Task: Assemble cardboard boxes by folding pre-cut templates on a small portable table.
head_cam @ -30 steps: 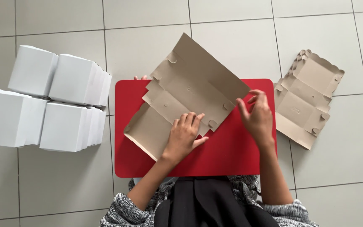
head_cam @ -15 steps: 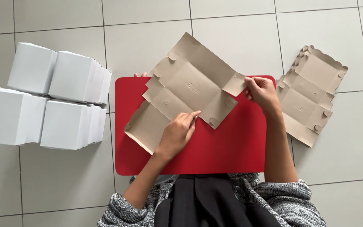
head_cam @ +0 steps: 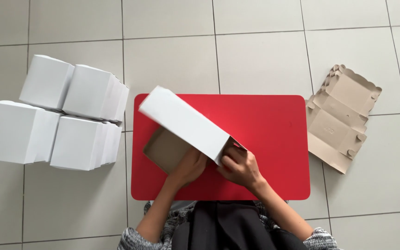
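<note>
Box in hand: a half-folded cardboard box [head_cam: 186,127] — white outside, brown inside — stood tilted over the left half of the red worktop [head_cam: 274,139], its upper corner near the worktop's far left corner.
Left hand: the left hand [head_cam: 187,167] lay under the white panel, fingers pressed against the brown inner wall; whether it pinched anything could not be told.
Right hand: the right hand [head_cam: 241,167] was closed on the box's lower right corner, fingertips curled over a flap there, just beside the left hand.
Risk, flap: the flap looked only partly seated, so it could likely spring back out if the right hand's grip loosened.
Risk, shape: with the box held tilted, and only at one corner, the raised panel could sag or crease along the wrong line.
Risk, neighbours: the stack of flat box blanks [head_cam: 341,115] lay on the floor, touching the worktop's right edge; a sweep of the right elbow could push it askew.
Finished boxes: four white boxes [head_cam: 54,115] sat bunched on the floor off the worktop's left edge, well clear of the hands.
Hidden: the flap's tab and slot were covered by the fingers — the box's far side and base were behind the white panel.
Cut off: the forearms ran out at the bottom edge.
</note>
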